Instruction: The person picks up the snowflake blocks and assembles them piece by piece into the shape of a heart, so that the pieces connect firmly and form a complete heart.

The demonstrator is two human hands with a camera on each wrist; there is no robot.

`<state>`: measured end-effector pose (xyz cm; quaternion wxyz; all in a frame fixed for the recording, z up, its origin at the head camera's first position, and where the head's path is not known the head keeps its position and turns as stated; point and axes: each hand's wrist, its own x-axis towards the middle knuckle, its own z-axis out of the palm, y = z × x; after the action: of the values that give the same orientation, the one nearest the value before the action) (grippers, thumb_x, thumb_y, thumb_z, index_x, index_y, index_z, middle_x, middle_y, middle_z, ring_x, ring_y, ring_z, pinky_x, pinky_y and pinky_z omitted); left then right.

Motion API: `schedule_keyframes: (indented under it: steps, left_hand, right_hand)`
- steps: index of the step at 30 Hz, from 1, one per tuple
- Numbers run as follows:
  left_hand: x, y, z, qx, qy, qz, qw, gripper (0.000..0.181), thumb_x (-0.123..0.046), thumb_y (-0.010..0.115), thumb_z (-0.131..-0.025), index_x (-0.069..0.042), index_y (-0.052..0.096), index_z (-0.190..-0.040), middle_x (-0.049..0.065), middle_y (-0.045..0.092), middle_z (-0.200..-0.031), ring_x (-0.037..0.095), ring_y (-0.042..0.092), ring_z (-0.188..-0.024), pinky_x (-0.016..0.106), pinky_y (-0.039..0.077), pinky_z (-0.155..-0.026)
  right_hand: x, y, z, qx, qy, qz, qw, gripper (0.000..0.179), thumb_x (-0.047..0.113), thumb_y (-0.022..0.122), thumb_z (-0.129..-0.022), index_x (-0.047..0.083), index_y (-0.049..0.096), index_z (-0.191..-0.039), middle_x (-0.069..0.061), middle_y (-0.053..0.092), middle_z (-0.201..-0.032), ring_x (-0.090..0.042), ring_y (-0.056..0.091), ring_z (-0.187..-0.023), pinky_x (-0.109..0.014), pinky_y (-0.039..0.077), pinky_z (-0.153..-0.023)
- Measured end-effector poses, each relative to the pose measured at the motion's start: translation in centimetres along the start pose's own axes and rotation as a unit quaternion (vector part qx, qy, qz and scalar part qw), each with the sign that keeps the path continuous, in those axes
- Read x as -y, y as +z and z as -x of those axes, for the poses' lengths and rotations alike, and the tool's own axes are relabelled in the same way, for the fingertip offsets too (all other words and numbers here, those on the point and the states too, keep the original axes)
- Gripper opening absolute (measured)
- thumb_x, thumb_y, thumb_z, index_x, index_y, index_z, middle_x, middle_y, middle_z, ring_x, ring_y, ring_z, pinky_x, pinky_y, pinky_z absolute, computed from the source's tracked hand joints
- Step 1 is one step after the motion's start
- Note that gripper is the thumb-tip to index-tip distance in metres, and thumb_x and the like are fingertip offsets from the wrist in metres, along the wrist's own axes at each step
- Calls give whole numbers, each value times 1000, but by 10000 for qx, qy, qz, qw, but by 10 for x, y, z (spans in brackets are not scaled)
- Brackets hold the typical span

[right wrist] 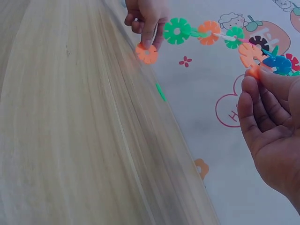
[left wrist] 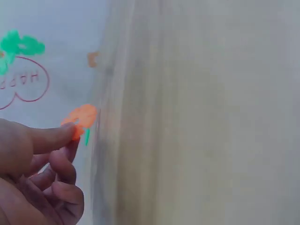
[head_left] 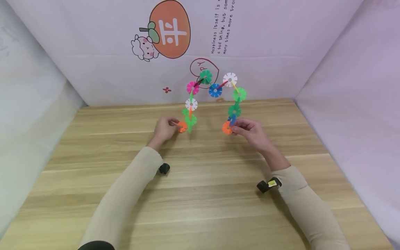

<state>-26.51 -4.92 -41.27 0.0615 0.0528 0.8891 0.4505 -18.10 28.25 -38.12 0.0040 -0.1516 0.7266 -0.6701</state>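
A chain of notched plastic discs arches between my hands in the head view, with a white disc [head_left: 230, 79], a blue disc [head_left: 215, 90] and a pink disc [head_left: 192, 88] among them. Between thumb and fingers, my left hand [head_left: 165, 131] pinches an orange disc [head_left: 182, 127] by its edge. This disc is close beside the chain's green disc [head_left: 191, 120]; a gap shows between such discs in the right wrist view. My right hand [head_left: 252, 133] pinches another orange disc [head_left: 227, 127] at the chain's right end, below a blue disc [head_left: 232, 120].
Both hands are over a wood-grain table [head_left: 193, 194], near its back edge. Behind it rises a white printed sheet [head_left: 265, 41] with a cartoon orange fruit [head_left: 170, 29] and lettering. A green piece [right wrist: 161, 92], seen edge-on, shows near the table's edge.
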Motion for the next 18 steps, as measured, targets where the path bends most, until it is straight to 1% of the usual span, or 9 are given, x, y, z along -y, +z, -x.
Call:
schedule_keyframes:
  steps: [4,7,10,11,15,16,17,18]
  left_hand:
    - [2,-5,24,-373,283,603,9971,15,-10,73,-93,1,72,-102,13,71,-94,24,64,-83,28,49,-65]
    - [0,-6,43,-738,407,1146,9898,14,-9,76,-91,2,71,-99,13,71,-89,23,65,-79,24,48,-59]
    - [-3,-8,59,-1058,607,1441,9820,14,-8,78,-89,2,71,-96,12,71,-87,21,66,-78,21,49,-58]
    - [-5,-8,64,-1136,695,1505,9796,13,-9,78,-89,1,71,-94,11,71,-86,20,65,-74,21,48,-55]
    - [-15,-10,85,-1455,1158,1376,9729,12,-12,80,-88,-4,72,-90,6,71,-83,15,53,-58,22,39,-46]
    - [-19,-11,89,-1553,1314,1318,9702,11,-12,80,-88,-5,73,-90,5,71,-82,14,50,-53,22,36,-44]
    - [-22,-11,93,-1674,1505,1262,9661,10,-12,80,-87,-5,73,-89,4,71,-81,14,45,-49,22,33,-41]
    - [-25,-11,97,-1787,1695,1191,9618,10,-11,81,-87,-5,73,-89,4,71,-80,13,44,-47,22,32,-41]
  right_hand:
    - [2,7,-5,-5,-35,12,10000,11,-7,62,-96,-15,64,-103,-3,72,-93,-17,67,-82,-27,57,-79]
    - [3,13,-8,-20,-106,-13,9999,12,-7,62,-96,-16,63,-103,-3,72,-92,-19,67,-82,-28,57,-79]
    - [5,19,-11,-9,-171,-69,9998,11,-7,62,-96,-15,62,-102,-3,71,-92,-21,66,-81,-28,57,-78]
    - [5,20,-12,1,-198,-96,9998,11,-7,62,-96,-15,62,-102,-4,71,-92,-22,66,-81,-28,57,-77]
    - [7,27,-14,100,-257,-170,9995,10,-5,63,-97,-14,61,-100,-5,71,-94,-26,64,-81,-28,56,-76]
    - [8,28,-15,124,-260,-165,9994,10,-4,63,-97,-14,61,-100,-6,71,-94,-27,64,-81,-28,57,-76]
    - [8,30,-16,156,-260,-156,9994,10,-4,63,-97,-13,61,-101,-6,71,-95,-27,65,-81,-28,57,-76]
    - [9,31,-17,183,-252,-147,9994,11,-3,63,-97,-13,61,-101,-7,71,-95,-27,65,-82,-28,57,-76]
